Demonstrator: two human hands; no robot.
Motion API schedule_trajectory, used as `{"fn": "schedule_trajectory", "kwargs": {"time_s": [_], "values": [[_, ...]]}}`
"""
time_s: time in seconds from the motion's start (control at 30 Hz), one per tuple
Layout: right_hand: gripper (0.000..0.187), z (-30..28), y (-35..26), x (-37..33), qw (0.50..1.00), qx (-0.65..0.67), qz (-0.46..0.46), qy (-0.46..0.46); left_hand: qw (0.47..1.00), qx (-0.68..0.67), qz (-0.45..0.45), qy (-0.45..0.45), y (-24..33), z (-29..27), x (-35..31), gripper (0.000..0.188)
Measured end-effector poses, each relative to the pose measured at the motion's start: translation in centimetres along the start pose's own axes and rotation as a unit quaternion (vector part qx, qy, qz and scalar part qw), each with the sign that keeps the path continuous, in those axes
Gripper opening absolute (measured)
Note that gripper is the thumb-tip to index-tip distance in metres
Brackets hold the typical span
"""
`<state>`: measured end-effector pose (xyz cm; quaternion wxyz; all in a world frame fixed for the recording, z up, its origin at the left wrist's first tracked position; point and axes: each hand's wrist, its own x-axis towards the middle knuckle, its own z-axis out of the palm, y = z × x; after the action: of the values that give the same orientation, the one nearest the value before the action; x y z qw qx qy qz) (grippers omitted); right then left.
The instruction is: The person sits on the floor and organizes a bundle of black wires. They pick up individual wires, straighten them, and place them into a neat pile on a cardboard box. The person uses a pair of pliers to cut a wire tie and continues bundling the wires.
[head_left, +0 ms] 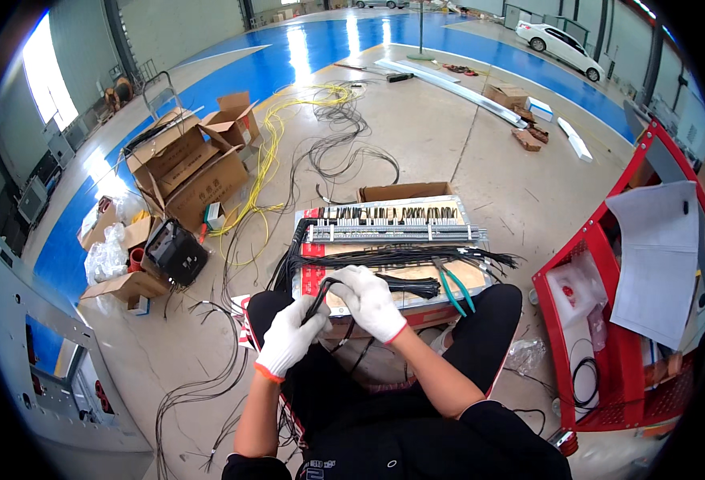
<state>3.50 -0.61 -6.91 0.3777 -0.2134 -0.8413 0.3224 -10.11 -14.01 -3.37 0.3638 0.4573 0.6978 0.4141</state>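
Both my hands wear white knit gloves. My left hand (290, 334) and my right hand (371, 301) together grip a thin bundle of black wires (319, 296) just above my lap. In front of my knees lies a flat mounting panel (456, 276) with rows of terminal blocks (392, 232) along its far side and black wiring across it. A bunch of black cable ties (412, 285) rests on the panel right of my right hand. Green-handled pliers (452, 288) lie beside them.
A red wheeled cart (608, 320) with white paper sheets stands at my right. Open cardboard boxes (196, 164) and a black case (176, 252) sit at the left, with yellow cable (268, 152) and black wires strewn over the concrete floor. A grey metal cabinet (40, 352) is at lower left.
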Motion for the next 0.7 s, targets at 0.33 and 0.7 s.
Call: {"fn": "schedule_trajectory", "kwargs": {"time_s": [0.33,0.7], "values": [[0.035,-7.1,-7.0,0.2,0.928,0.284,0.053,-0.234,0.859,-0.436,0.019,-0.267,2.2,-1.2,-3.6,0.023],[0.029,-15.8,-4.6,1.2,0.977,-0.064,-0.02,0.202,0.982,-0.018,-0.044,-0.181,7.4,-8.0,-11.3,0.029]]}}
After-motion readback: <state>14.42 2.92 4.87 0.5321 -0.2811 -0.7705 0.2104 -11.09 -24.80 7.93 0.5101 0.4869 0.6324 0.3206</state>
